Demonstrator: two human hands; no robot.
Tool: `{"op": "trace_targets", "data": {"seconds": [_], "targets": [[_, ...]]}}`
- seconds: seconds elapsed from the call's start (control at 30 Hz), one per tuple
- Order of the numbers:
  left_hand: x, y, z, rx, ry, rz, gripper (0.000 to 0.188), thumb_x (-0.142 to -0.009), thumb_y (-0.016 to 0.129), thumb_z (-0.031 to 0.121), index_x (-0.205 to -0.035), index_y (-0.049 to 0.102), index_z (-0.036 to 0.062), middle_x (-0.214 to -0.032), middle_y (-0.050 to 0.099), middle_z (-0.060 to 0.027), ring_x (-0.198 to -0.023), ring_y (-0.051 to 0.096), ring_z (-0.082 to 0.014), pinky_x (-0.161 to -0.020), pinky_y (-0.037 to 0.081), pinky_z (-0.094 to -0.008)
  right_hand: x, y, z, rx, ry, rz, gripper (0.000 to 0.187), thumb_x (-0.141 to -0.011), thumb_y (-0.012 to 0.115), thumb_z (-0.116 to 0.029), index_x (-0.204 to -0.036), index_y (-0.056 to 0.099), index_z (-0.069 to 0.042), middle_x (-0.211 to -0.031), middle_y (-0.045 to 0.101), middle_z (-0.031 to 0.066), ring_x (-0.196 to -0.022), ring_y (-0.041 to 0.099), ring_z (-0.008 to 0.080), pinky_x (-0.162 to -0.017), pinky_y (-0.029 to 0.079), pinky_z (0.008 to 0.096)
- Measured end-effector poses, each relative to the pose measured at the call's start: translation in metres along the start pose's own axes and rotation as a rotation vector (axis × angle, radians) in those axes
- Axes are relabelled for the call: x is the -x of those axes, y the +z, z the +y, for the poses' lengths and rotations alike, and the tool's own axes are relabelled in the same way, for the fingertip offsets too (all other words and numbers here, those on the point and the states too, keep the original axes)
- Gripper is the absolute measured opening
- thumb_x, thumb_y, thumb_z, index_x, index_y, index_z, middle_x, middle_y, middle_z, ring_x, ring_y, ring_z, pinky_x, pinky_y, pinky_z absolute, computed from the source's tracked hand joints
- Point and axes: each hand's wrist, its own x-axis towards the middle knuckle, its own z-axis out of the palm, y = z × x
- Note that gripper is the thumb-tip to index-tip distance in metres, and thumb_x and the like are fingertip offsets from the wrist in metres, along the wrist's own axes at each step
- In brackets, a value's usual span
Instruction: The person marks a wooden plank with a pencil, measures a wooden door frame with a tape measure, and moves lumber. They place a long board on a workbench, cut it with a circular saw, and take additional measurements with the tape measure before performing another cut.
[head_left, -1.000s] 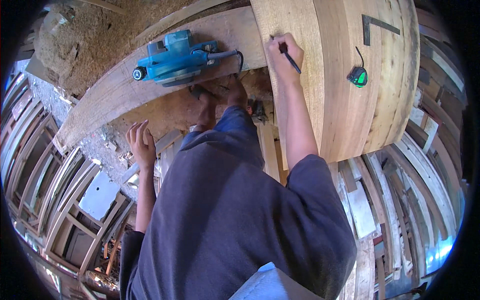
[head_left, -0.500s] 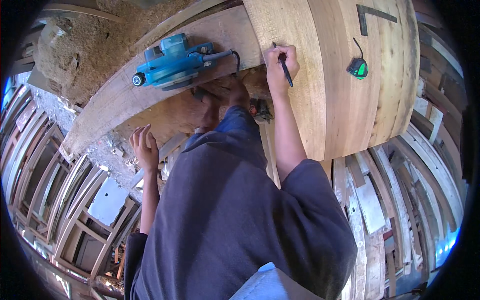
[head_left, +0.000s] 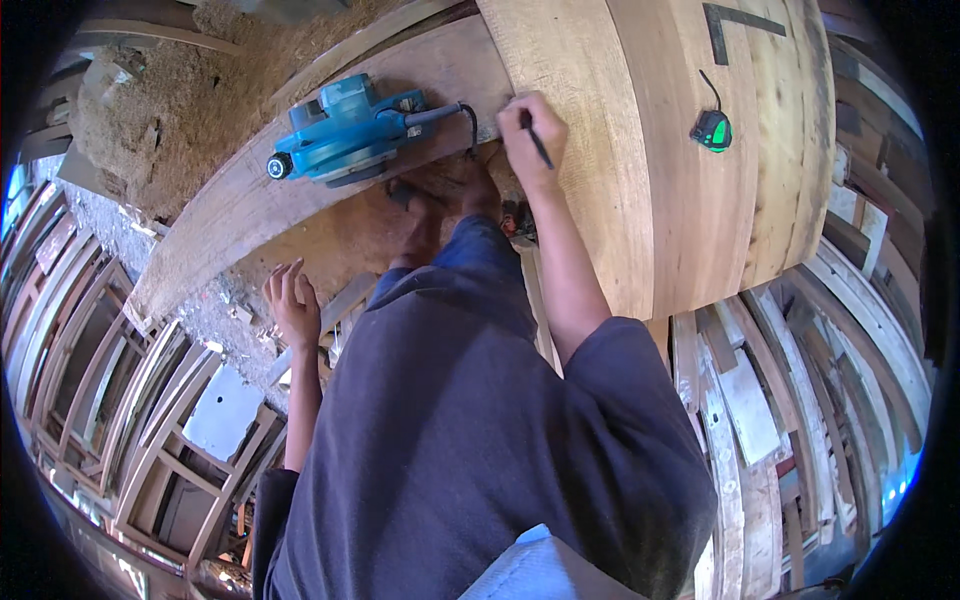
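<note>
In my right hand [head_left: 535, 140] is a slim black pen [head_left: 540, 148], gripped with curled fingers. That hand is at the left edge of a pale wooden panel [head_left: 600, 230] made of wide boards; whether the pen tip touches wood is hidden. My left hand [head_left: 293, 305] hangs free at my left side, fingers spread and holding nothing. A blue corded power tool [head_left: 340, 130] with a round knob at one end rests on a long board [head_left: 215, 215] left of the panel. Further right on the panel lie a green and black tape measure [head_left: 712, 132] and a dark metal square [head_left: 718, 40].
A heap of sawdust [head_left: 150, 130] covers the far left. Stacked wooden frames [head_left: 170, 470] fill the lower left, with a white sheet [head_left: 222, 412] among them. Lumber strips [head_left: 760, 400] are piled at the right. My legs [head_left: 470, 240] stand between the board and panel.
My right hand has moved left with the pen, toward the panel's edge and the tool's cord. My left hand stays nearly where it was. The view has shifted slightly.
</note>
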Motion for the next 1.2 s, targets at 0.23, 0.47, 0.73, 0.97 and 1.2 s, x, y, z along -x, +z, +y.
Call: {"op": "trace_targets", "data": {"seconds": [0.23, 0.47, 0.73, 0.97, 1.2], "targets": [[-0.002, 0.005, -0.026, 0.032, 0.029, 0.04, 0.031, -0.094, 0.061, 0.007, -0.124, 0.069, 0.0095, -0.122, 0.064, -0.0154, -0.122, 0.055, -0.0371, -0.108, 0.043, -0.0484, -0.006, -0.05, -0.057, -0.186, 0.205, 0.07, 0.013, -0.088, 0.072, -0.004, -0.1, 0.068, -0.001, -0.081, 0.069, 0.0053, -0.074, 0.064, 0.0127, -0.069, 0.053, 0.03], [-0.061, -0.002, -0.077, 0.174, 0.111, 0.327, 0.032, -0.09, 0.06, 0.006, -0.12, 0.07, 0.0073, -0.117, 0.066, -0.0164, -0.117, 0.056, -0.0395, -0.104, 0.044, -0.0501, 0.011, -0.242, -0.264, -0.141, -0.504, 0.463, 0.013, -0.103, 0.058, -0.008, -0.109, 0.065, 0.002, -0.106, 0.071, 0.0167, -0.093, 0.069, 0.022, -0.082, 0.058, 0.0323], [-0.188, -0.057, 0.035, 0.251, 0.545, 0.646, 0.031, -0.089, 0.066, 0.008, -0.119, 0.074, 0.0101, -0.117, 0.068, -0.016, -0.117, 0.059, -0.0355, -0.105, 0.043, -0.0488, 0.116, -0.369, -0.383, 0.062, -1.222, 0.685, 0.043, -0.108, 0.041, -0.057, -0.093, 0.058, -0.02, -0.087, 0.056, -0.0017, -0.084, 0.048, 0.0161, -0.074, 0.048, 0.0327], [-0.225, -0.079, 0.266, 0.298, 0.995, 0.313, 0.033, -0.089, 0.068, 0.011, -0.121, 0.071, 0.0122, -0.122, 0.066, -0.013, -0.123, 0.054, -0.0375, -0.106, 0.044, -0.0486, 0.072, -0.405, -0.317, 0.131, -1.153, 0.675, 0.031, -0.111, 0.039, -0.049, -0.104, 0.054, -0.023, -0.097, 0.06, -0.0053, -0.088, 0.051, 0.0134, -0.076, 0.047, 0.0314], [-0.297, 0.007, 0.478, 0.099, 1.337, 0.02, 0.055, -0.087, 0.07, 0.015, -0.141, 0.058, 0.0137, -0.135, 0.059, -0.0143, -0.13, 0.05, -0.0412, -0.11, 0.044, -0.0499, -0.008, -0.438, -0.224, -0.284, -0.856, 0.523, 0.016, -0.103, 0.053, -0.035, -0.111, 0.058, -0.022, -0.09, 0.055, -0.0048, -0.085, 0.052, 0.0129, -0.077, 0.047, 0.0298]]}}
